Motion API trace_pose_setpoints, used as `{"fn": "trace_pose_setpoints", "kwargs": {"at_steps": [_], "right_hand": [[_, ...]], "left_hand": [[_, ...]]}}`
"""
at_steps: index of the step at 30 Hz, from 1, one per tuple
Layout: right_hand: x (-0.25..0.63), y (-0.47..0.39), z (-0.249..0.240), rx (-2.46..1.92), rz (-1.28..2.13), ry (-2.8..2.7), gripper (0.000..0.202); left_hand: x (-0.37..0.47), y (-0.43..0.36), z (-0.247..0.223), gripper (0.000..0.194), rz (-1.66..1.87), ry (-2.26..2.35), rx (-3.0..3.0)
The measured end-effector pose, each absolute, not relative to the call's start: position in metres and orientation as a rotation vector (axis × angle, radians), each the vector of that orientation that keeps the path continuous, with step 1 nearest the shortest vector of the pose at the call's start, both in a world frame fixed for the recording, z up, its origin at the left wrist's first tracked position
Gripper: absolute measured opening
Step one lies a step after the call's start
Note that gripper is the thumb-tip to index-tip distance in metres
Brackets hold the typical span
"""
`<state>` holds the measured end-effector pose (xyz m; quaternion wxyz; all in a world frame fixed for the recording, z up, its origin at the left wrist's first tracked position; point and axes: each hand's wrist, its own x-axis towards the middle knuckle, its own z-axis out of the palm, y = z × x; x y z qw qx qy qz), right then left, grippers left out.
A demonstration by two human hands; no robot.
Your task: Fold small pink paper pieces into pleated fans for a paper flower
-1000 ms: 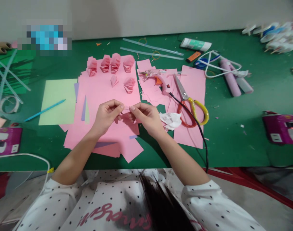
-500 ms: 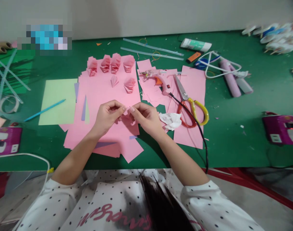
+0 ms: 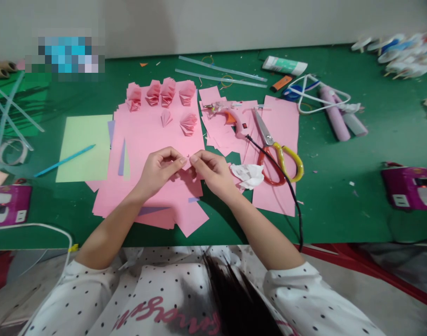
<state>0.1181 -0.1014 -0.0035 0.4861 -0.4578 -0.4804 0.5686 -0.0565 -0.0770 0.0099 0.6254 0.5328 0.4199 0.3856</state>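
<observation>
Head-worn cam, looks fwd & down over tbl (image 3: 339, 196), fairly nr.

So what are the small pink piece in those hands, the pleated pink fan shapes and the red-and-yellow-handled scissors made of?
Small pink piece: probably matte paper, by its dull surface, though mostly covered.
Pleated pink fan shapes: matte paper, by their crisp folds and thin edges.
Scissors: blades seem metal, by their grey sheen; handles perhaps plastic, by bright, glossy colour.
</observation>
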Motion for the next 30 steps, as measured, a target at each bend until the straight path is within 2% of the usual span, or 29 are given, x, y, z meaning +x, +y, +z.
{"fn": "trace_pose_setpoints", "kwargs": {"at_steps": [5,11,16,18,24,30], "right_hand": [[0.116,-0.100,-0.003,-1.093,1.360,-1.138,0.054],[0.117,-0.101,-0.007,-1.048,1.372,-1.147,0.047],[0.117,-0.101,-0.013,-1.038,1.315,-1.179,0.036],[0.117,-0.101,-0.015,-1.052,1.211,-1.175,0.030],[0.119,-0.100,-0.019,-1.183,0.624,-1.415,0.017],[0.120,-0.099,-0.025,-1.240,0.472,-1.544,0.023]], "left_hand": [[-0.057,-0.076,0.006,0.033,0.939,0.974,1.177],[-0.058,-0.076,0.007,0.024,0.999,0.911,1.194],[-0.058,-0.075,0.004,0.026,1.019,0.951,1.188],[-0.057,-0.074,0.004,0.030,1.020,0.993,1.169],[-0.053,-0.076,0.004,0.037,1.028,1.098,1.181],[-0.053,-0.076,0.003,0.037,1.056,1.103,1.194]]}}
